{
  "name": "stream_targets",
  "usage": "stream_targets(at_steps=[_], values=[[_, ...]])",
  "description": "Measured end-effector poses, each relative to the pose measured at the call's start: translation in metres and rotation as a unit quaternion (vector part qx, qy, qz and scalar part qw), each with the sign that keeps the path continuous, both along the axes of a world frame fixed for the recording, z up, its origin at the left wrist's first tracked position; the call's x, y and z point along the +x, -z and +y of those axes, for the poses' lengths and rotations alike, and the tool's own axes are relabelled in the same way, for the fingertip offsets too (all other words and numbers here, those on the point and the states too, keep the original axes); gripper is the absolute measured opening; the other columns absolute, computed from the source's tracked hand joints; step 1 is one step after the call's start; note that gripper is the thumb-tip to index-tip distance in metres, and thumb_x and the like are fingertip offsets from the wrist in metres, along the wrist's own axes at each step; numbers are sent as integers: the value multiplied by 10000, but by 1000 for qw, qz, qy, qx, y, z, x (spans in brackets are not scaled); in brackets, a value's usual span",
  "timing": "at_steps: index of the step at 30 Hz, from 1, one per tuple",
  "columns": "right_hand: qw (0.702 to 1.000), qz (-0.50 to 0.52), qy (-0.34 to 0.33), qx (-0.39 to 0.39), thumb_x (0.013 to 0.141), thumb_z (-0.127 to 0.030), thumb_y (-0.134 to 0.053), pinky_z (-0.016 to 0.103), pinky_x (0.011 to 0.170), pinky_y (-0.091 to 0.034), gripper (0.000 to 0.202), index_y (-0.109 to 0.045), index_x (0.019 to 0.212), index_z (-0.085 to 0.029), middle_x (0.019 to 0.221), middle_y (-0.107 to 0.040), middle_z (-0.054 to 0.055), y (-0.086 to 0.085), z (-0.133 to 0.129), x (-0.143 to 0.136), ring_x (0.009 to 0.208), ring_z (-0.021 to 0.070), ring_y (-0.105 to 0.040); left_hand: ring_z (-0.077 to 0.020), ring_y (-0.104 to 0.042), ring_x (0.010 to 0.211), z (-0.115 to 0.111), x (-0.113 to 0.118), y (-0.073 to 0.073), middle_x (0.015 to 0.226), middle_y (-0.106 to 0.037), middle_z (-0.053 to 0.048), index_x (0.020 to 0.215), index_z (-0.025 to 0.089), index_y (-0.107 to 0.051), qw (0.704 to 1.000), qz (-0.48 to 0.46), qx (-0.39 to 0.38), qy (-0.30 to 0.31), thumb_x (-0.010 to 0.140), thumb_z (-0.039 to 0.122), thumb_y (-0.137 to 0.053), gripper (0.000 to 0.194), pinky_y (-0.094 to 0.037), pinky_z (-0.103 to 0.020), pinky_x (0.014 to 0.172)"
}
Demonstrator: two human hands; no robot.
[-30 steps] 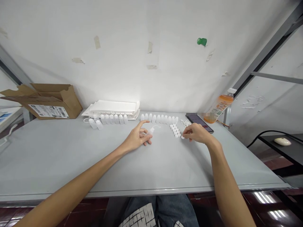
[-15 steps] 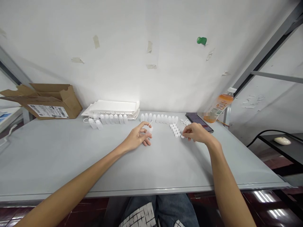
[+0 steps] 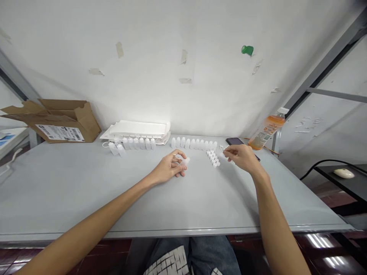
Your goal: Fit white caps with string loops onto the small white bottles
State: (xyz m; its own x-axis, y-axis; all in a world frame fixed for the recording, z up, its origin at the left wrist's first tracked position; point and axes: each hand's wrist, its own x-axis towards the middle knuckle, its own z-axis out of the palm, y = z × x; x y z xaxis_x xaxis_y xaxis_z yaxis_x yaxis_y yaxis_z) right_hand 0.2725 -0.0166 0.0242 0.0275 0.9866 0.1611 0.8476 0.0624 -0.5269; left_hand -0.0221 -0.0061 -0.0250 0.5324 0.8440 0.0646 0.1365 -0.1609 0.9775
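My left hand is curled around a small translucent white bottle above the middle of the table. Off to the right, my right hand pinches a small white cap between thumb and fingertips. Just left of that hand lies a cluster of white caps. Behind them stands a row of small white bottles. Further left, another row of bottles, with thin tips on top, stands before a stack of white sheets.
An open cardboard box sits at the back left. At the back right are a phone, partly behind my right hand, and a leaning bottle of orange drink. A white mouse rests on a dark side shelf.
My right hand has lifted a cap up from beside the cluster, slightly away from me. The bottle in my left hand has tilted, its top now leaning right.
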Motion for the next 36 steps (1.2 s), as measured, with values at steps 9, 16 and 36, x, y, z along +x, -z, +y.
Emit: stream_targets(at_steps=[9, 16, 36], values=[[945, 277, -175, -13, 812, -426, -643, 243, 479, -439, 284, -715, 814, -151, 762, -684, 67, 3, -11, -61, 645, 161, -625, -167, -689, 736, -3, -1, 0, 751, -680, -12, 1021, 216, -508, 999, 22, 9, 37, 824, 394, -689, 322, -511, -325, 777], [933, 283, -214, -60, 830, -410, -631, 229, 473, -434, 265, -721, 838, -161, 777, -690, 63, 16, -10, -77, 654, 151, -634, -202, -705, 813, -6, -1, -3, 774, -700, -29, 1029, 217, -500, 998, 26, 9, 54, 834, 403, -676, 321, -508, -357, 816], [925, 288, -226, -102, 763, -365, -714, 270, 566, -525, 251, -710, 895, -152, 739, -732, 72, 18, -11, -79, 733, 207, -709, -166, -681, 727, -5, -1, -2, 814, -696, -29, 1044, 208, -544, 998, 19, 6, 68, 821, 404, -684, 328, -516, -339, 784]])
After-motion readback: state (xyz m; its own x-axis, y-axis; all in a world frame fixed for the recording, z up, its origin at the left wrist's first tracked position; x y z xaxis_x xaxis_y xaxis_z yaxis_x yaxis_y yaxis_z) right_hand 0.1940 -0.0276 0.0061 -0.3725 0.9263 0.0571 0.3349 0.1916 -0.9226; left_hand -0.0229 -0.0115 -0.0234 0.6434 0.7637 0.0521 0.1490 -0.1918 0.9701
